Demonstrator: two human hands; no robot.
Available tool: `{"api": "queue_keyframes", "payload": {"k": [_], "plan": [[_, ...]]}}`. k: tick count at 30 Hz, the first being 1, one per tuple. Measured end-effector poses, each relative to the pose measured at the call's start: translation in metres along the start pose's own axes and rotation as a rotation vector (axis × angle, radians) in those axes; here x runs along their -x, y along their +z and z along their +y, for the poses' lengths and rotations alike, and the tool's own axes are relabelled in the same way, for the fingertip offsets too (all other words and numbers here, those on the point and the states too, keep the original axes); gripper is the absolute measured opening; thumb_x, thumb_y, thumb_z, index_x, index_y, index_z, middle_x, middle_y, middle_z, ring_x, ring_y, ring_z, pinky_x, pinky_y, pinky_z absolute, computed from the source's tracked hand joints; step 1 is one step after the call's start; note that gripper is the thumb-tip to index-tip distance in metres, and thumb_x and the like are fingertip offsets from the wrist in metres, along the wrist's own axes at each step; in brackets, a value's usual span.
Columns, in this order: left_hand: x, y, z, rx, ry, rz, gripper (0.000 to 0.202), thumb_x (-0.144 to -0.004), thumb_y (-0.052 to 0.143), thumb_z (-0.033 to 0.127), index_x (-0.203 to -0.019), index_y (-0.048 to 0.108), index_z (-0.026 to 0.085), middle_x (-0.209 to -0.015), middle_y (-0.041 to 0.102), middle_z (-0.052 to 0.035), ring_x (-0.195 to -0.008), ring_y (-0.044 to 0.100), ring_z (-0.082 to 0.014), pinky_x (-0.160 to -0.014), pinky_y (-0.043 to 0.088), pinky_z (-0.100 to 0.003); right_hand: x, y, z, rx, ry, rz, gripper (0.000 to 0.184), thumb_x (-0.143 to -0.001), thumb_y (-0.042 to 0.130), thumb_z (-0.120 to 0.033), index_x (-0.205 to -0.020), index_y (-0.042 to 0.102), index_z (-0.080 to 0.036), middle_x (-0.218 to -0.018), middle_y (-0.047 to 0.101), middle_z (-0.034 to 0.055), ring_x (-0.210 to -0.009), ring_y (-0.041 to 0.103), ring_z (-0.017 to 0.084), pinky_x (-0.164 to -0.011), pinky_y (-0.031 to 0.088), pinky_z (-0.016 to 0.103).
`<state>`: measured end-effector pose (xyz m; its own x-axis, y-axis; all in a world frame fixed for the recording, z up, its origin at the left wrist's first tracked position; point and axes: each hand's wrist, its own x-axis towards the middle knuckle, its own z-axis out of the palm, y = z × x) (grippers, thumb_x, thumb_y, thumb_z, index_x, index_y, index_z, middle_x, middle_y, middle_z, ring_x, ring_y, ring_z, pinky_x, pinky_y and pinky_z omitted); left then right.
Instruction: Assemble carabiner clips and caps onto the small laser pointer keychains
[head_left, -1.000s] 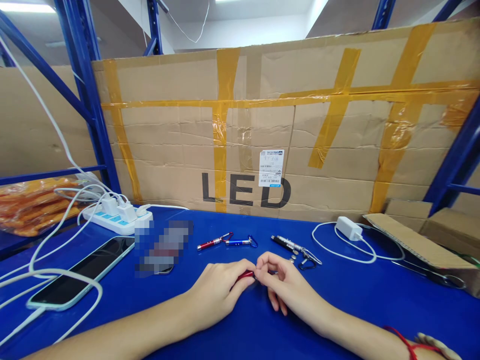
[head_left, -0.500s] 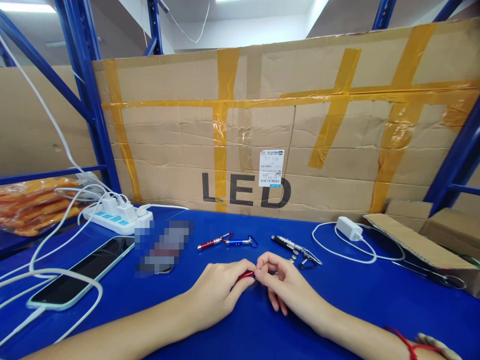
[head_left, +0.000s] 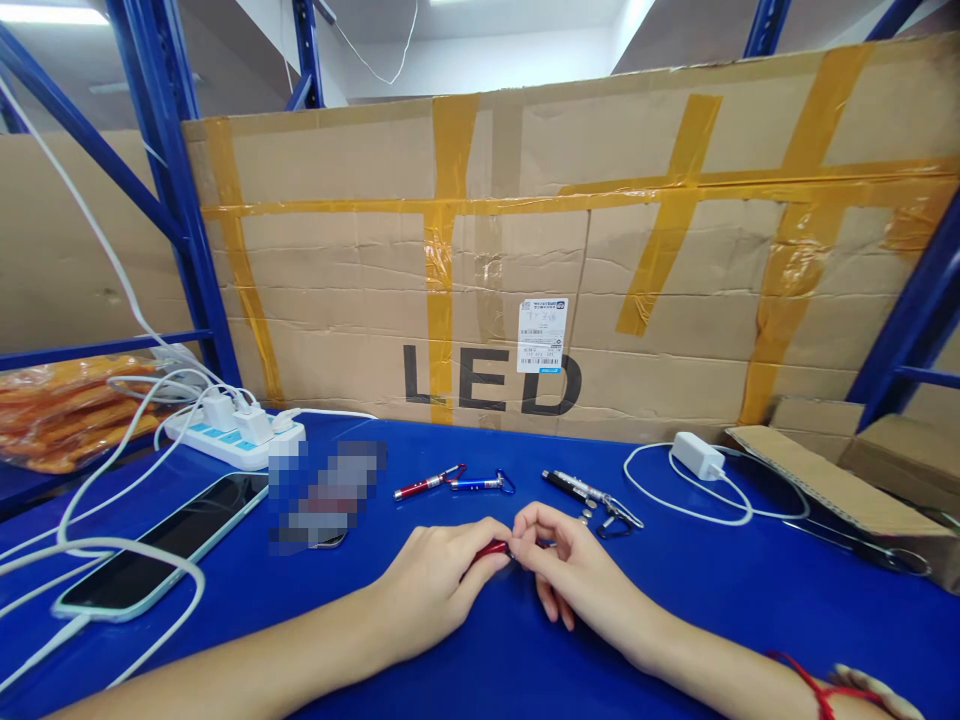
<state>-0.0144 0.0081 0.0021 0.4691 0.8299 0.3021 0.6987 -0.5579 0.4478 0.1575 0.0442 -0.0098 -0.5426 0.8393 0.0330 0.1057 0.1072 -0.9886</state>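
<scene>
over the middle of the counter [head_left: 480,665], the left hand [head_left: 439,570] pinches a red piece [head_left: 492,549] in its fingers. the right hand [head_left: 562,560] bends its fingers at one end; i cannot tell if they grip it. toward the back edge lie a red tube [head_left: 417,489] and a blue tube [head_left: 474,485], with a white plug [head_left: 697,457] farther right.

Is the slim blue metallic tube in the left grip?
No, the left grip holds a glossy red object, while the slim blue metallic tube lies on the smooth blue tabletop.
</scene>
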Motion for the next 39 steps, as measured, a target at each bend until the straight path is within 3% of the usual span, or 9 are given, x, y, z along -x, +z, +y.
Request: {"api": "queue_keyframes", "payload": {"k": [17, 27, 39], "plan": [[0.0, 0.0, 0.0, -0.008, -0.007, -0.001, 0.018, -0.093, 0.038, 0.025, -0.099, 0.054, 0.026, -0.094, 0.066, 0.0045, -0.085, 0.063, -0.0132, -0.072, 0.042, -0.02, 0.001, 0.0, -0.001, 0.009, 0.013, 0.004, 0.022, -0.075, 0.055, -0.035, -0.078, 0.043, -0.017, -0.063, 0.046, -0.0079, -0.032, 0.043, 0.001, -0.027, 0.028, 0.011], [0.0, 0.0, 0.0, -0.018, -0.019, -0.009, 0.018, -0.093, 0.038, 0.025, -0.1, 0.054, 0.026, -0.095, 0.066, 0.0047, -0.084, 0.063, -0.0138, -0.072, 0.042, -0.021, 0.002, 0.0, -0.003, 0.012, 0.01, 0.005, 0.016, -0.076, 0.05, -0.032, -0.077, 0.042, -0.017, -0.055, 0.04, -0.0097, -0.03, 0.034, 0.0, -0.028, 0.022, 0.011], [0.0, 0.001, -0.001, -0.024, -0.021, -0.007, 0.017, -0.093, 0.037, 0.026, -0.1, 0.053, 0.027, -0.093, 0.066, 0.0058, -0.083, 0.062, -0.0132, -0.07, 0.04, -0.02, 0.005, 0.001, -0.01, 0.002, 0.034, 0.02, 0.022, -0.072, 0.044, -0.039, -0.079, 0.043, -0.018, -0.046, 0.034, -0.0112, -0.029, 0.028, 0.002, -0.029, 0.021, 0.013]]}}
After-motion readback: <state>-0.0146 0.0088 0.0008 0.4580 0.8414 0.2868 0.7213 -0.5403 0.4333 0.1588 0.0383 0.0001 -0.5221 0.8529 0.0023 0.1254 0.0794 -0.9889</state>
